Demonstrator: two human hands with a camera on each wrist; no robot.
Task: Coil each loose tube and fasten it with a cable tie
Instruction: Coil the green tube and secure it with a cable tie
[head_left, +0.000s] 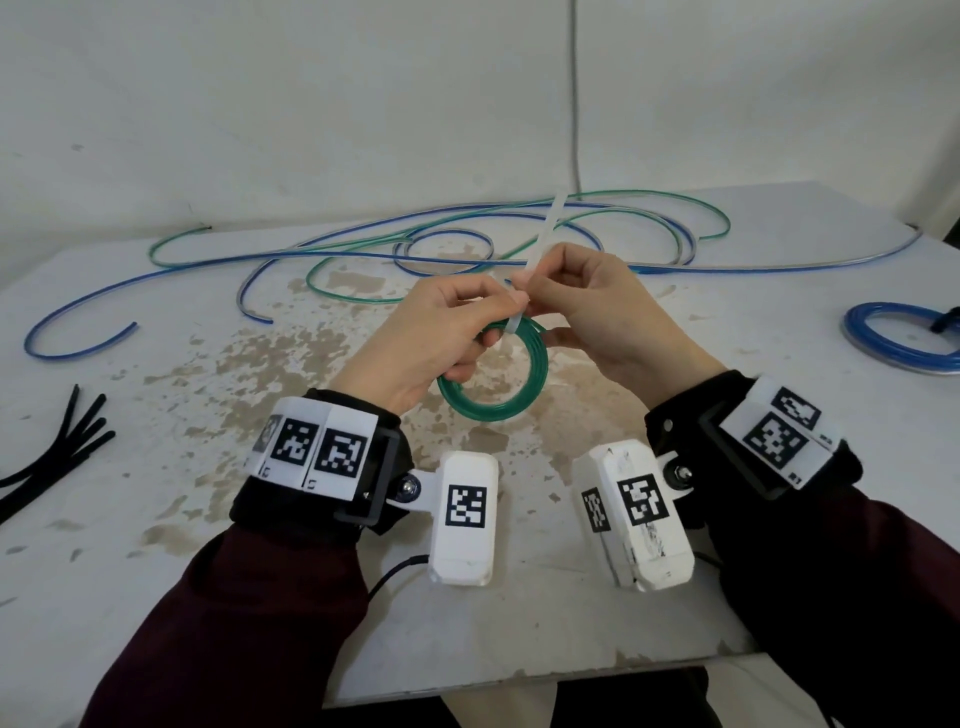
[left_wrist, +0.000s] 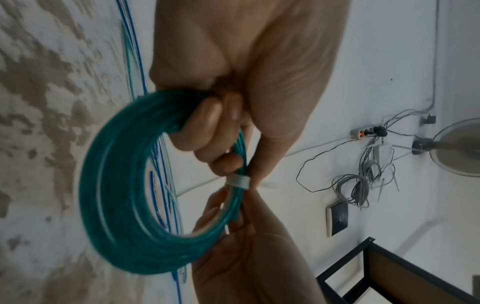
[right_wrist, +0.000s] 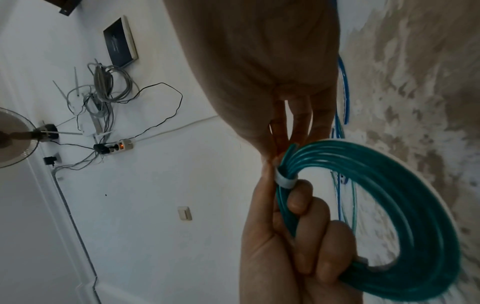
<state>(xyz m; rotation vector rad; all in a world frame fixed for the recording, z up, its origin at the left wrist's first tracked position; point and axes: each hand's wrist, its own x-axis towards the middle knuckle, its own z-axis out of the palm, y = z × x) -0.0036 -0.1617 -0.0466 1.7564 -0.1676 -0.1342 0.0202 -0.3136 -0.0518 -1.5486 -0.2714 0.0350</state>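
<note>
A green tube wound into a coil (head_left: 498, 400) hangs just above the table between both hands. My left hand (head_left: 467, 322) grips the coil's upper left arc, fingers curled round the strands (left_wrist: 210, 127). A white cable tie (head_left: 540, 239) is looped round the coil; its band (left_wrist: 239, 182) sits tight on the strands just past my left fingertips, and its long tail points up and away. My right hand (head_left: 566, 301) pinches that tail close to the coil. The right wrist view shows the band (right_wrist: 284, 181) and the coil (right_wrist: 405, 205) below my right fingers (right_wrist: 298, 119).
Several loose blue and green tubes (head_left: 363, 249) sprawl across the far half of the stained white table (head_left: 260, 571). A coiled blue tube (head_left: 904, 338) lies at the right edge. Black cable ties (head_left: 57, 447) lie at the left edge. A white wall stands behind.
</note>
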